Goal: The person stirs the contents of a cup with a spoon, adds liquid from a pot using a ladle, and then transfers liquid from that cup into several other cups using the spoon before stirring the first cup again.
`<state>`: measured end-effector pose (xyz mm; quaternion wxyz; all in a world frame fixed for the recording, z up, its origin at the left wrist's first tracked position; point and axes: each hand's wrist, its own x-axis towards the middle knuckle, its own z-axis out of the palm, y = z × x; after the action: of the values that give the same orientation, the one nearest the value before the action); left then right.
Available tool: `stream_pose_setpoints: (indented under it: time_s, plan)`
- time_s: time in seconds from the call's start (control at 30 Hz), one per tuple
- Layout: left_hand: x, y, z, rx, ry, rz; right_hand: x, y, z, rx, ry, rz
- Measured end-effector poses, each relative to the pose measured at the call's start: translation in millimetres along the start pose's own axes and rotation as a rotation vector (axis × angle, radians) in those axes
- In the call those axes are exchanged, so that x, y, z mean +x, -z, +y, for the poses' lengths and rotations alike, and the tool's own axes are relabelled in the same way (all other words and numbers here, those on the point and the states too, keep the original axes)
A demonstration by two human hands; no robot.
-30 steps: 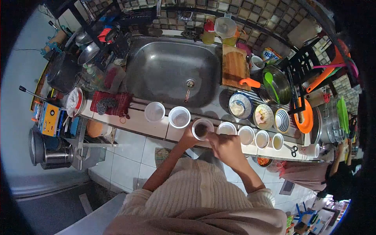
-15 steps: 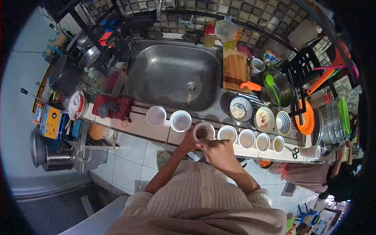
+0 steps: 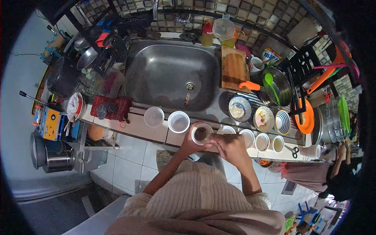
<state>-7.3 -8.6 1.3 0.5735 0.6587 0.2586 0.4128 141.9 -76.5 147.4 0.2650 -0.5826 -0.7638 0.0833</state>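
My left hand (image 3: 190, 141) is wrapped round a clear plastic cup (image 3: 202, 133) with something dark in the bottom, held above the counter's front edge. Close against the cup's right side is my right hand (image 3: 234, 149), its fingers curled and pressed together; whatever they grip is hidden. To the left stand two more plastic cups (image 3: 179, 122), the nearer one white-rimmed. On the right, several cups (image 3: 262, 142) with pale contents line the edge, one partly covered by my right hand.
Behind the cups lies a steel sink (image 3: 172, 74). Bowls (image 3: 264, 118), a pan (image 3: 280, 88) with a green spoon, and a wooden cutting board (image 3: 235, 68) sit to its right. Scissors (image 3: 294, 152) lie near the right end. A red cloth (image 3: 117, 109) is at left. Another person (image 3: 342, 176) is far right.
The held cup has come slightly left and tips more toward me. My right hand has shifted right, from in front of the cup to its side. The camera view moved slightly.
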Motion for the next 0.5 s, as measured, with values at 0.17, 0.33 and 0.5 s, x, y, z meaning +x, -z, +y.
stream_pose_setpoints:
  time_s: [0.17,0.33,0.5]
  plan:
    - [3,-4,1,0.032,-0.057,0.042,0,6,-6,-0.046,0.024,-0.124]
    - [2,-4,8,-0.108,0.065,0.025,6,-4,-2,-0.004,0.069,-0.073]
    - [6,-4,14,-0.069,0.03,0.017,11,1,4,0.035,0.0,-0.043]
